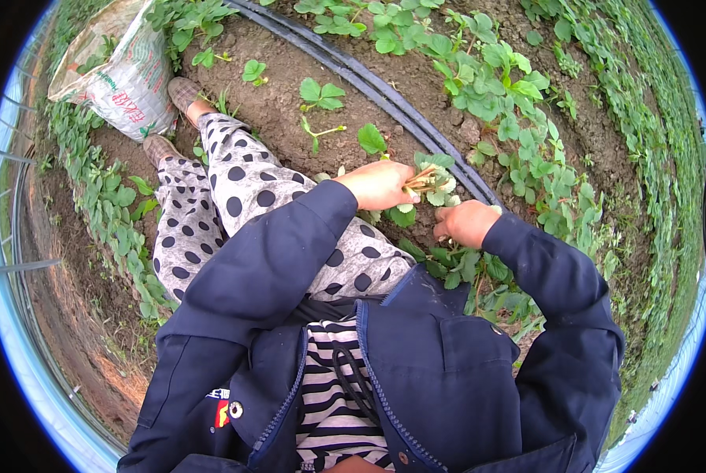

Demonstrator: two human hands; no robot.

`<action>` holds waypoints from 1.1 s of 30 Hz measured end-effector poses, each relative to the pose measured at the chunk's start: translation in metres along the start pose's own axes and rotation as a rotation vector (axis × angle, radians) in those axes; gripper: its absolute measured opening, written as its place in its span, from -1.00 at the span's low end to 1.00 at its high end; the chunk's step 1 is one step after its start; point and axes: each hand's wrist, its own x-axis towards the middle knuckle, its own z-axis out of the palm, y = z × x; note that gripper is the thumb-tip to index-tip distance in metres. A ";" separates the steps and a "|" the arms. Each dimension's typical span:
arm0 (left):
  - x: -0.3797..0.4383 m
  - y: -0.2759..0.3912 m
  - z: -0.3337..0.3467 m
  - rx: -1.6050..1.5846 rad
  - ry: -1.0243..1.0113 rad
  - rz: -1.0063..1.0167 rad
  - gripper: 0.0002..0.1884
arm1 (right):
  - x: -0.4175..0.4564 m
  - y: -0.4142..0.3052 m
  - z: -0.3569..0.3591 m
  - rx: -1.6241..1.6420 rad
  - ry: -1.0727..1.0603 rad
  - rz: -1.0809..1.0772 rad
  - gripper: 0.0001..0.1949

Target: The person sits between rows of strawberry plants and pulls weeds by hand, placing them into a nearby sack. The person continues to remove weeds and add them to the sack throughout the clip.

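Note:
My left hand (379, 184) is closed around a bunch of leafy strawberry plants (432, 182), their reddish-brown stems gathered at the thumb. Close by on the right, my right hand (466, 223) is bent down over the soil among strawberry leaves (447, 260). Its fingertips are partly hidden, so I cannot tell whether they grip anything. A single green leaf (372, 139) stands in the soil just beyond my left hand. Small cut-looking or sparse strawberry plants (322, 94) are dotted over the brown soil (276, 127) farther off.
Black irrigation hoses (364, 80) curve along the bed past both hands. An open white woven sack (122, 88) with some greenery inside stands by my shoes (184, 94). Dense strawberry rows (642, 118) run along the right, another row (110, 201) along the left.

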 end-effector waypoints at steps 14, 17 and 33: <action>0.005 -0.001 -0.002 -0.071 0.136 -0.013 -0.56 | 0.008 0.048 0.060 0.495 0.813 0.808 -0.86; 0.005 -0.004 0.003 -0.033 0.131 0.012 -0.55 | -0.017 0.049 0.049 1.005 1.004 0.803 -0.93; 0.003 -0.005 0.002 -0.082 0.135 0.009 -0.55 | -0.029 -0.020 0.082 1.758 0.444 0.841 -0.75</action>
